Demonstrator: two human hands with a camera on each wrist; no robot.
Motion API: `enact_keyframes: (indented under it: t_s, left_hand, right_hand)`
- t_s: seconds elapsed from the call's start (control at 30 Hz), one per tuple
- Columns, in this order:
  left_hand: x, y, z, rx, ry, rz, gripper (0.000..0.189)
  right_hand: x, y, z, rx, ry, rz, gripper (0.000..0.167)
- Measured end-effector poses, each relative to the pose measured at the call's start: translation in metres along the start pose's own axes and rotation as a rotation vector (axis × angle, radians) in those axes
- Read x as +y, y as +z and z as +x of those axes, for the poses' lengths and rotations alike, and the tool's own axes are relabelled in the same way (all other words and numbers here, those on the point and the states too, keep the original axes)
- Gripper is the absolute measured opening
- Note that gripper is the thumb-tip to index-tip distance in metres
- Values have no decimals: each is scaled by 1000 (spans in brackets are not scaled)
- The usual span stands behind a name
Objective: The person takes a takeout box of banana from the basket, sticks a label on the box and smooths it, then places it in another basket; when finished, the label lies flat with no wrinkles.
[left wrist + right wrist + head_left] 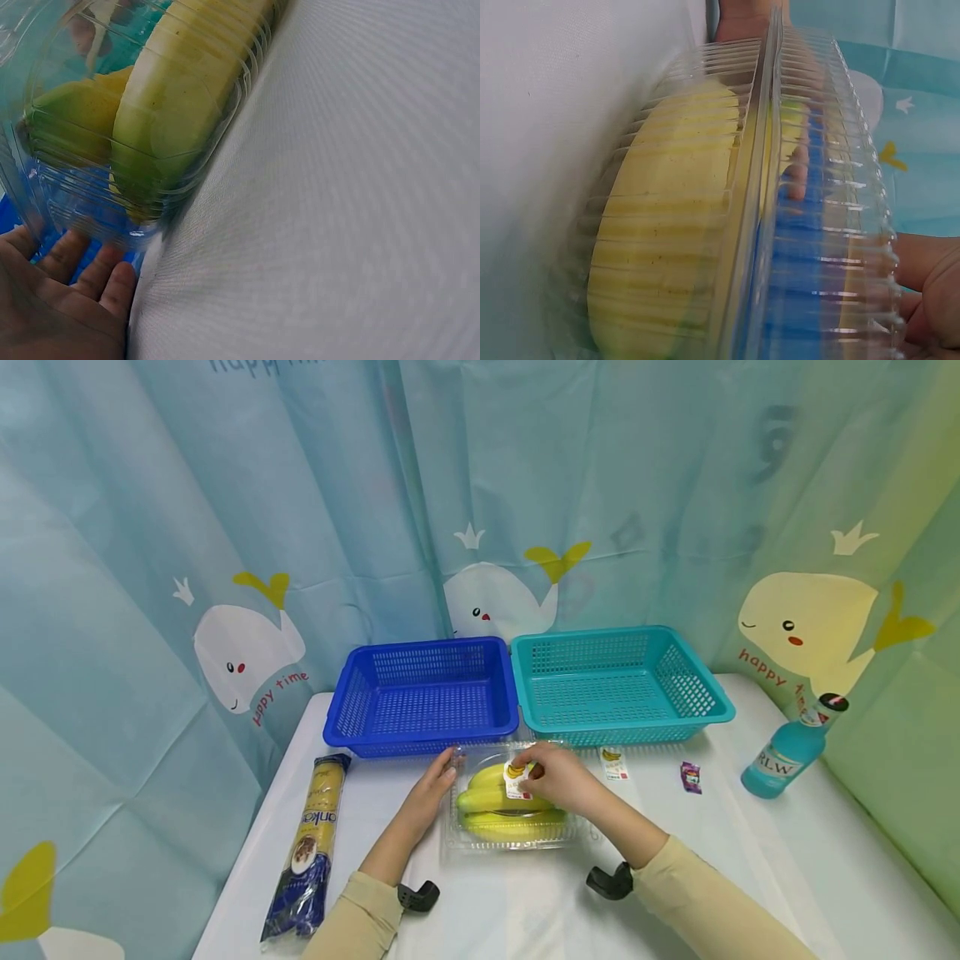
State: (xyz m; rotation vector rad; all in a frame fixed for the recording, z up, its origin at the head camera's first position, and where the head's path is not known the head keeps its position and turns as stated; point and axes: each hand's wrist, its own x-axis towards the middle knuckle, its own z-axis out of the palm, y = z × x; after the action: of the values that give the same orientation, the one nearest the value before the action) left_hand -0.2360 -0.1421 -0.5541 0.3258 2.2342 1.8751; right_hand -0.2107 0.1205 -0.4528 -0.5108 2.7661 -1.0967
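A clear plastic clamshell box (456, 839) holding several yellow-green bananas (483, 798) lies on the white table before the baskets. My left hand (427, 793) rests against its left side. In the left wrist view, the fingers (94, 271) reach out fairly straight to the box's ribbed end. Over the lid, my right hand (558, 774) pinches a small white label (517, 783) with a banana picture between thumb and fingers. The label overlaps the lid in the head view. The right wrist view looks along the box, with the right hand (934, 300) partly behind the plastic.
A blue basket (420, 747) and a teal basket (622, 732) stand side by side behind the box. Another banana label (613, 763) and a small purple packet (691, 777) lie to the right, near a blue bottle (787, 756). A long yellow-and-blue pasta packet (309, 843) lies left.
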Motion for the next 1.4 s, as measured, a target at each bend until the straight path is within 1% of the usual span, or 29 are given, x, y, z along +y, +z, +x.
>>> enact_keyframes:
  t_s: [0.23, 0.33, 0.6, 0.77, 0.97, 1.1, 1.3, 1.4]
  left_hand:
    - [0, 0, 1, -15, 23, 17, 64]
    - [0, 0, 1, -18, 19, 18, 63]
    - [-1, -1, 1, -23, 12, -20, 61]
    - [-1, -1, 1, -32, 16, -50, 59]
    - [0, -1, 0, -19, 14, -53, 61]
    - [2, -1, 0, -19, 5, -50, 62]
    - [1, -2, 1, -21, -3, -49, 63]
    - [1, -2, 0, -20, 5, -38, 65]
  right_hand:
    - [-6, 2, 1, -25, 12, -56, 31]
    - [-6, 2, 1, -30, 3, -71, 31]
    - [-7, 2, 1, -41, -7, -93, 30]
    - [-8, -1, 0, -42, 2, -108, 26]
    - [-6, -8, -2, -42, 14, -116, 24]
    - [-2, -12, -4, -30, 4, -119, 22]
    - [0, -11, -6, -11, -16, -126, 18]
    - [2, -11, -6, -9, -25, -127, 14]
